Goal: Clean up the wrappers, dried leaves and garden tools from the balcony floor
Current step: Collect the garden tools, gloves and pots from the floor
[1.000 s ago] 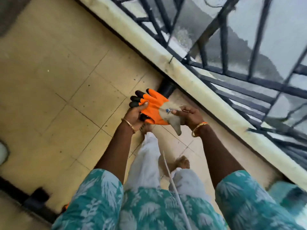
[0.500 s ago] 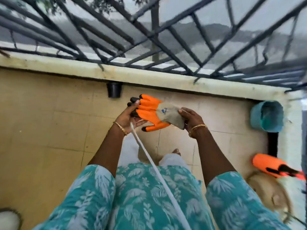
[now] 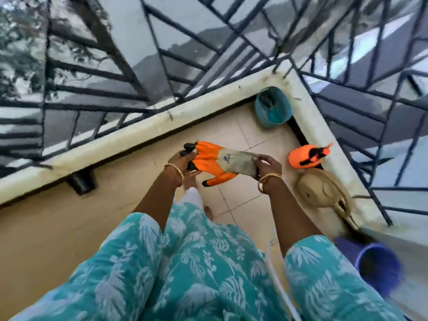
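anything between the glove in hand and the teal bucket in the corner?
Nothing visible. Left hand grips the orange glove at its fingers, right hand pinches the cuff. Only bare floor tile lies between it and the teal bucket. The second orange glove and tan hat lie off to the right.

The blue bucket at lower right is blurred, and the teal pot's contents are indistinct.
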A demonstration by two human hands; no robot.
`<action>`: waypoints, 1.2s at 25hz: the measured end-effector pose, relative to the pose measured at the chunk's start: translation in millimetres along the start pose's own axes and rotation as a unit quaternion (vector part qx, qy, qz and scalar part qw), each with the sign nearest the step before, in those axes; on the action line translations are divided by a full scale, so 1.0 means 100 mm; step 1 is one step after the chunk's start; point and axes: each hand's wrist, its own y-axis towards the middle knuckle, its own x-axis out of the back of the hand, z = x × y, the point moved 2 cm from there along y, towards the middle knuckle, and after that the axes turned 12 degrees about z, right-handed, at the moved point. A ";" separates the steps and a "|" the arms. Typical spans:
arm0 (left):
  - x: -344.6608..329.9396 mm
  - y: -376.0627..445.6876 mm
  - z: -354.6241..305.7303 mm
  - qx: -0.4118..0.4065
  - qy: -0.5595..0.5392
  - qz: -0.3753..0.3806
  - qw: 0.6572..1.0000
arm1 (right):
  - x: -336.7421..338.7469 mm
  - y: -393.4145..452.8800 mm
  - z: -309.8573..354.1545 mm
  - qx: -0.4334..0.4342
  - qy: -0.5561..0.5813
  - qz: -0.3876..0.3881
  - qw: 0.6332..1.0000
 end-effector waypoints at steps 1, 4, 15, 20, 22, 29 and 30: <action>-0.22 0.14 -0.03 0.006 0.029 0.006 1.000 | 0.17 0.08 0.05 0.009 -0.006 -0.029 1.000; -0.81 0.55 -0.12 0.032 0.106 0.043 0.993 | 0.62 0.37 0.27 0.021 -0.024 -0.093 0.995; -2.61 2.02 -0.81 0.063 0.127 0.023 0.990 | 1.73 1.80 1.30 0.013 0.001 -0.095 0.995; -3.11 3.02 -0.97 0.076 0.137 0.026 0.987 | 1.94 2.72 1.38 0.003 -0.020 -0.166 0.986; -3.23 3.57 -0.95 0.066 0.131 0.005 0.989 | 1.97 3.25 1.29 -0.003 -0.021 -0.181 0.983; -3.16 5.57 -0.56 0.040 0.145 -0.046 0.987 | 1.96 5.00 0.66 -0.045 -0.127 -0.133 0.982; -3.15 5.79 -0.55 0.034 0.151 -0.044 0.987 | 1.95 5.21 0.59 -0.050 -0.150 -0.122 0.980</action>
